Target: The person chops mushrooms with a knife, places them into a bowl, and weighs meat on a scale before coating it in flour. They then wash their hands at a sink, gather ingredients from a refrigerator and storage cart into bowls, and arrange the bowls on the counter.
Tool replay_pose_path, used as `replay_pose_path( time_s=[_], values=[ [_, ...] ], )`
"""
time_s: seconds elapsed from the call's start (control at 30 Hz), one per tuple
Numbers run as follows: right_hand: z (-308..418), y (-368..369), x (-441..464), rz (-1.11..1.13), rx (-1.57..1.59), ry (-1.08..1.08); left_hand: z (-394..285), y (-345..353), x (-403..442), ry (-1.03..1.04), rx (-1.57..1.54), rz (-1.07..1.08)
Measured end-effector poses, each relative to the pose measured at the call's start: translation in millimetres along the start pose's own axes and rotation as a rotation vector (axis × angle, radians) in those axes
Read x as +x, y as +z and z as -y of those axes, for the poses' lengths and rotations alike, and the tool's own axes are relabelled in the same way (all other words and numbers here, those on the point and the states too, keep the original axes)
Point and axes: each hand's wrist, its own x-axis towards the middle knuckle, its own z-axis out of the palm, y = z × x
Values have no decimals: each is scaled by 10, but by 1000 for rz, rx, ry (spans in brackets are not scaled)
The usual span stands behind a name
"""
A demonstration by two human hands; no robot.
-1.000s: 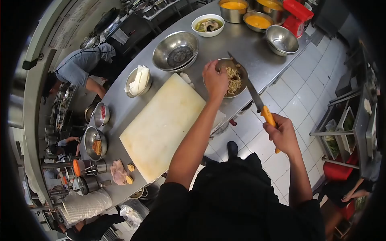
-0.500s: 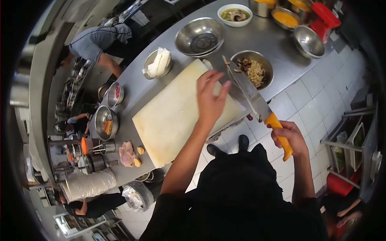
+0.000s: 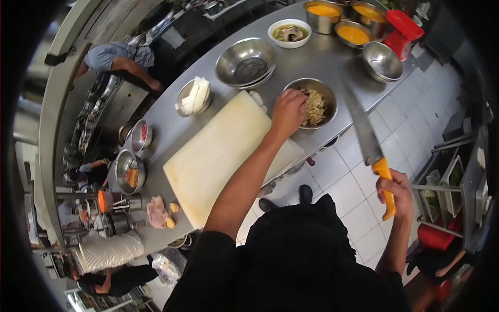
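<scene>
Grips a knife [image 3: 361,125] in the right hand [image 3: 397,193], with fingers wrapped firmly around its yellow handle [image 3: 382,169]. Points its metal length toward the far side of the table [image 3: 322,57], to the right of a steel bowl [image 3: 331,98] and apart from it. Reaches with the left hand [image 3: 289,113] across the bowl's left rim, with fingers bent and bunched close together just beside the shredded food [image 3: 315,110], lying inside mostly to the right of those fingertips. Cannot tell whether pinching any of it, with the tips partly hidden. Extends the left forearm [image 3: 250,179] over a pale chopping board [image 3: 218,151], seen lying at an angle near the bowl. Farther left, to be seen beyond the board: a small bowl of white slabs [image 3: 193,98] and, at the near end, a piece of raw meat [image 3: 156,212].
</scene>
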Motion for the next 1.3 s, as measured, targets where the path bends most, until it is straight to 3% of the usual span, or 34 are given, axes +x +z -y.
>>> replay_pose_path(
  time_s=[0.1,0.2,0.33,0.4,0.63,0.7,0.73,0.87,0.93,1.0,1.03,1.13,1.17,1.2,1.3],
  values=[
    [60,129,56,-4,-176,-50,-84,-292,-51,-99,89,-88],
    [87,384,168,69,-427,-83,-71,-801,-374,-481,-59,-231],
    [-104,1020,421,237,-718,-312,-91,-1527,-1279,-755,57,-427],
    [-366,1290,691,345,-941,-661,-130,-1799,-1741,-800,110,-556],
    [-859,2099,1324,451,-1252,-672,-159,-2525,-3272,-965,488,-743],
    [-1073,2061,1498,423,-1167,-950,-261,-2599,-3437,-1019,451,-737],
    [-991,2082,1482,449,-1169,-951,-334,-2599,-3413,-1108,511,-671],
    [-583,1912,1383,118,-892,-806,-321,-2480,-3448,-1112,354,-722],
    [-372,1600,1427,-277,-854,-907,-355,-2398,-3247,-1081,259,-776],
    [-217,1261,1483,-562,-845,-756,-344,-2274,-2981,-1112,17,-793],
    [-208,1091,1543,-675,-854,-763,-397,-2175,-2754,-1015,-78,-729],
    [-152,640,1619,-698,-796,-816,-398,-1583,-2065,-748,-427,-518],
    [-21,596,1651,-663,-720,-780,-390,-1371,-1832,-801,-509,-445],
    [250,628,1672,-653,-733,-896,-407,-1198,-1642,-866,-582,-351],
    [1300,882,1345,-624,-740,-1220,-330,-791,-1147,-747,-428,-135]
  ],
)
